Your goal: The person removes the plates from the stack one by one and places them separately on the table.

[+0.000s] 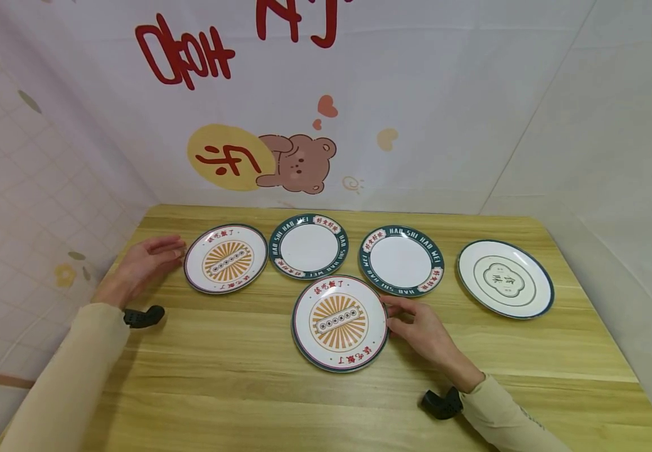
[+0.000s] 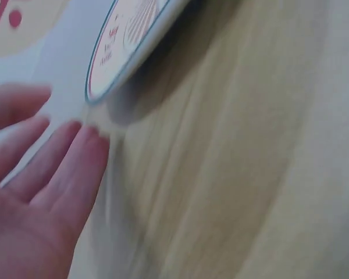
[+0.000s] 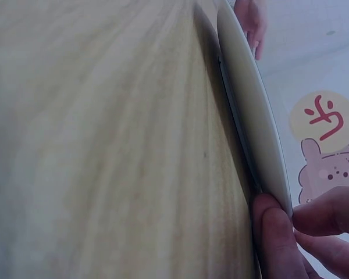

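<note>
At the front middle of the table, my right hand (image 1: pixel 424 333) pinches the right rim of a white plate (image 1: pixel 339 323) with an orange sunburst and red characters. The right wrist view shows thumb and fingers at that rim, and a dark edge (image 3: pixel 239 125) just beneath the plate; whether it is a second plate I cannot tell. My left hand (image 1: pixel 145 263) hovers beside a matching sunburst plate (image 1: pixel 226 258) at the left. In the left wrist view, its fingers (image 2: pixel 75 168) are extended, a small gap away from the plate's rim (image 2: pixel 107 87).
Behind the front plate lie two green-rimmed plates (image 1: pixel 309 246) (image 1: pixel 401 260). Farther right is a white plate (image 1: pixel 505 279) with a dark blue rim and a central emblem. The wooden table (image 1: pixel 218 376) meets a printed backdrop (image 1: pixel 427 125) at the back.
</note>
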### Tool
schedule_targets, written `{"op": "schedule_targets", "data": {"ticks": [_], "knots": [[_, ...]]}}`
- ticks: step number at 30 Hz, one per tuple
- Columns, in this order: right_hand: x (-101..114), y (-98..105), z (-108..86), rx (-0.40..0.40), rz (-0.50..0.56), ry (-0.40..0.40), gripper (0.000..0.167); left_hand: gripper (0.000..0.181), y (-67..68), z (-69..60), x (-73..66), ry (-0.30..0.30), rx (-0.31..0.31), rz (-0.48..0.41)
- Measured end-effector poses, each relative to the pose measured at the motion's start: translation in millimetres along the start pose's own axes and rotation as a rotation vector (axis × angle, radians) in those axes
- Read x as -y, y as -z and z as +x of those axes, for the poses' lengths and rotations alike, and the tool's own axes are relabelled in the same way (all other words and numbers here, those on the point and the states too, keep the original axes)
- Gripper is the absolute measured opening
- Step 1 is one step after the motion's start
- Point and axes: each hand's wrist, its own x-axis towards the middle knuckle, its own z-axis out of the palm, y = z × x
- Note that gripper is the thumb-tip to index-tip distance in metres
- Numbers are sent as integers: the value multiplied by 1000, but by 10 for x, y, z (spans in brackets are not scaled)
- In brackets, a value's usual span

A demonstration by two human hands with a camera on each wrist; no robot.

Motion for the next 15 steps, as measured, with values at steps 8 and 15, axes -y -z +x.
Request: {"op": "schedule_targets", "data": {"ticks": [8,15], "knots": [[6,8,-11,10,28,-8,43,49,-346,-219,-101,-167,-245,538],[8,31,-15,29,93,-27,42,48,-755,-481,-186,-228,-244,612]]}}
